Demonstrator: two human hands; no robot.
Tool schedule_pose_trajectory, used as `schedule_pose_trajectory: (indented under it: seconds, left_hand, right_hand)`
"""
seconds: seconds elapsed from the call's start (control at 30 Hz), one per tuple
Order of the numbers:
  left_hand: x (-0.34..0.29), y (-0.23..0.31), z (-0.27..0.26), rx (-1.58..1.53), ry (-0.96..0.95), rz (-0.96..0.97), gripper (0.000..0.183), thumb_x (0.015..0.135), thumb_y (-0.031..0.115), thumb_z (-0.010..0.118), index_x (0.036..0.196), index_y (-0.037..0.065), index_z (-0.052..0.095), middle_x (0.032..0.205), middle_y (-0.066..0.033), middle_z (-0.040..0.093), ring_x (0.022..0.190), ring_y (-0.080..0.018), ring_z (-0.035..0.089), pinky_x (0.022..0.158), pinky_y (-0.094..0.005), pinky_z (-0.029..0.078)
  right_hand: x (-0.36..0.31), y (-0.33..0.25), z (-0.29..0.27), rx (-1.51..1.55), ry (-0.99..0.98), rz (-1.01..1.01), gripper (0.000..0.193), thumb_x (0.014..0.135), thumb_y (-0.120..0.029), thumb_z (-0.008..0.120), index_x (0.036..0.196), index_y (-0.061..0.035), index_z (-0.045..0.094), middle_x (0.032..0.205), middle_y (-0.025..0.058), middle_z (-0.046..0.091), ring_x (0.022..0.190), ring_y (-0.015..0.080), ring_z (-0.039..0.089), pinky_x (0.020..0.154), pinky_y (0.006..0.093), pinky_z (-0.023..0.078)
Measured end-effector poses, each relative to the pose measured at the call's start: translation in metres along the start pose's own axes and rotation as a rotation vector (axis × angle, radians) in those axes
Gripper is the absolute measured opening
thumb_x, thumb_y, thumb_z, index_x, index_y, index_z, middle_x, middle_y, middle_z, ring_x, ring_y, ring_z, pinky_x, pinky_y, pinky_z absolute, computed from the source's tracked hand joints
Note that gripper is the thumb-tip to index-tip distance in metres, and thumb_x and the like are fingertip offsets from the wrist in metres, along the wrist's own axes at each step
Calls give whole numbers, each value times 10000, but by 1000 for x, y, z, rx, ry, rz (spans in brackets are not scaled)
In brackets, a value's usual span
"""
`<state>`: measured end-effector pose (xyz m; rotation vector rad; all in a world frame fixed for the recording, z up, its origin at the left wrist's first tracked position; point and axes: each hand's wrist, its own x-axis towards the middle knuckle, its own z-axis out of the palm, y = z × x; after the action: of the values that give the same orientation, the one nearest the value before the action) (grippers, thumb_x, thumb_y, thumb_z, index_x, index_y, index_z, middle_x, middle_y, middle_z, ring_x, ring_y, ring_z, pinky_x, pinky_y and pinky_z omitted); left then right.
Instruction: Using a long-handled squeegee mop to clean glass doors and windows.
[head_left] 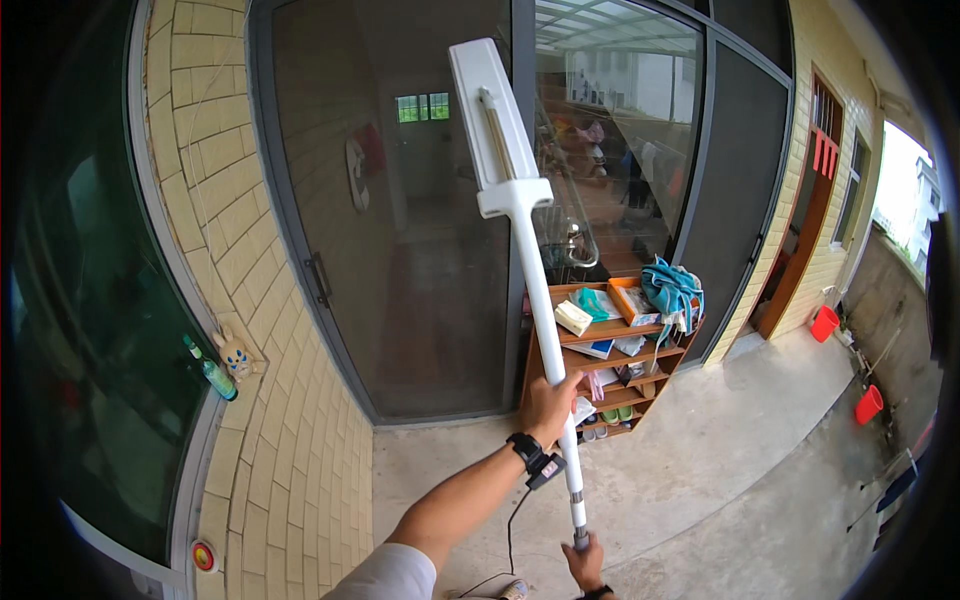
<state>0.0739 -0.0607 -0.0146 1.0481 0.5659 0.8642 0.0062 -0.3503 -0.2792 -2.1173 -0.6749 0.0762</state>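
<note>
A white long-handled flat mop (540, 290) is raised in front of the dark sliding door, its narrow flat head (490, 120) up and tilted left. A metal rod lies along the head. My left hand (550, 408) is closed round the middle of the pole. Lower down, my right hand (585, 562) is wrapped round the grip near the pole's end. A black device on a strap (535, 460) sits on my left wrist, and a cable hangs from it. Whether the mop head touches the door frame, I cannot tell.
Right behind the pole stands a brown shoe rack (650, 385) with tissue packs, a blue cloth bag (672, 290) and shoes. A bottle (212, 370) and a rabbit figure (236, 355) stand by the left window. Red buckets (868, 404) are along the right wall.
</note>
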Motion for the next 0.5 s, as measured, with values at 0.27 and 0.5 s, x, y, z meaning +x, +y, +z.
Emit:
schedule_pose_trajectory:
  seconds: [0.27, 0.5]
  left_hand:
    - [74, 60, 41, 77, -13, 214, 265, 845, 169, 723, 678, 39, 563, 554, -9, 526, 422, -106, 484, 387, -276, 378]
    - [123, 89, 64, 150, -63, 390, 233, 846, 75, 667, 971, -4, 487, 641, -64, 549, 432, -151, 548, 387, -316, 462]
  right_hand:
    - [14, 23, -29, 390, -355, 400, 362, 774, -235, 820, 659, -6, 564, 579, 27, 540, 555, 110, 491, 514, 342, 414]
    - [66, 16, -7, 293, -224, 230, 392, 784, -216, 807, 641, 31, 539, 527, 49, 437, 556, 109, 378, 483, 358, 373]
